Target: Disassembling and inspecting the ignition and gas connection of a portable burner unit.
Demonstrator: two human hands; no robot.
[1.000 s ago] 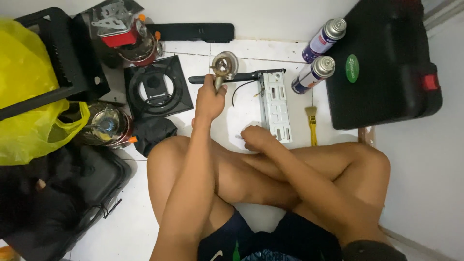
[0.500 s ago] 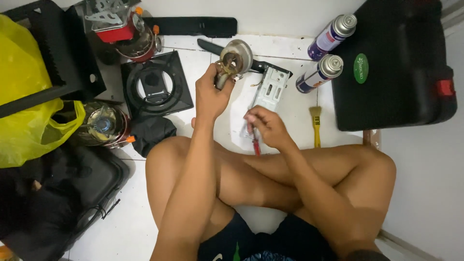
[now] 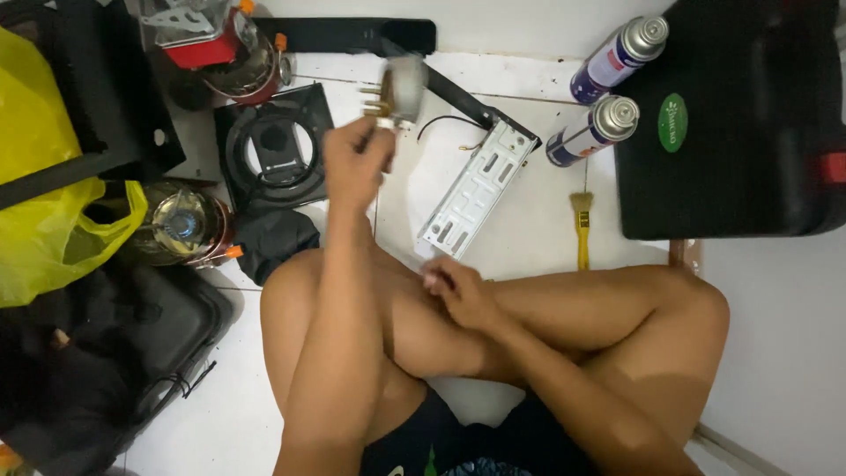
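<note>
I sit cross-legged on a white tiled floor. My left hand (image 3: pixel 357 163) is raised and grips a round metal burner part (image 3: pixel 397 88) with brass prongs, which is blurred by motion. My right hand (image 3: pixel 458 289) rests curled against my shin, and I cannot make out whether anything is in it. A perforated silver metal bracket (image 3: pixel 476 189) lies on the floor between the two hands, with a thin black wire (image 3: pixel 445 123) beside it.
Two spray cans (image 3: pixel 608 88) and a yellow brush (image 3: pixel 582 225) lie to the right, next to a large black case (image 3: pixel 740 115). On the left are a black square stove plate (image 3: pixel 278 150), a red burner (image 3: pixel 216 44), a round canister (image 3: pixel 181 225) and a yellow bag (image 3: pixel 44 176).
My left hand has lifted the round burner part and swung it left. My right hand has drawn back from the bracket to my shin, and the red-handled tool it held no longer shows.
</note>
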